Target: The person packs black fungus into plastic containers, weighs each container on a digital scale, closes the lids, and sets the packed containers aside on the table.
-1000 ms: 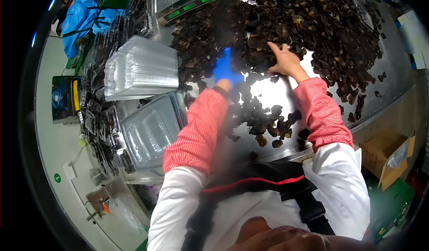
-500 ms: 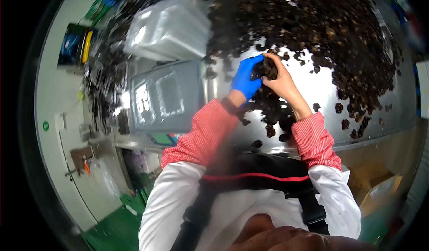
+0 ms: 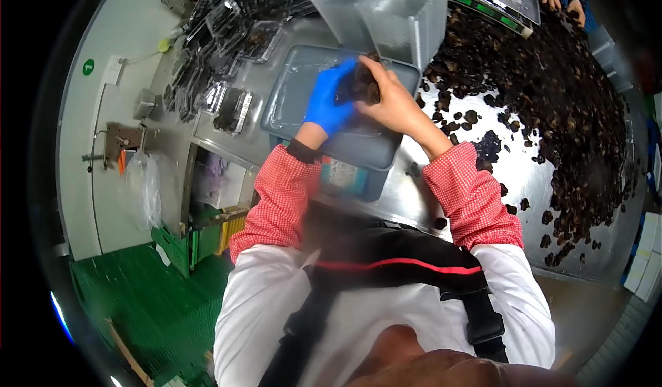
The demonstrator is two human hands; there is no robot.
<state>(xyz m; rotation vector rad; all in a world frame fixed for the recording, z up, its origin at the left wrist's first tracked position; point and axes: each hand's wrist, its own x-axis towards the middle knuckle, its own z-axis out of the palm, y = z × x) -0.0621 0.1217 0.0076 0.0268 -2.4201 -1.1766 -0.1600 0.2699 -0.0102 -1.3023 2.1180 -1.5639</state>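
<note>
Between my two hands is a clump of dark brown, flaky pieces, held above a grey plastic tub with clear plastic on it. My left hand, in a blue glove, is cupped round the clump's left side. My bare right hand presses on its right side, thumb below and fingers above. Many more dark pieces lie heaped on the metal table to the right. What lies in the tub under my hands is partly hidden.
Stacked clear trays stand behind the tub, with a scale to their right. Filled clear packs lie at the left. Another person's hands are over the heap at the top right.
Both hands first spread over the heap, then closed together round a clump. They have since carried it left over the grey tub. The view has turned left, and another person's hands now show.
</note>
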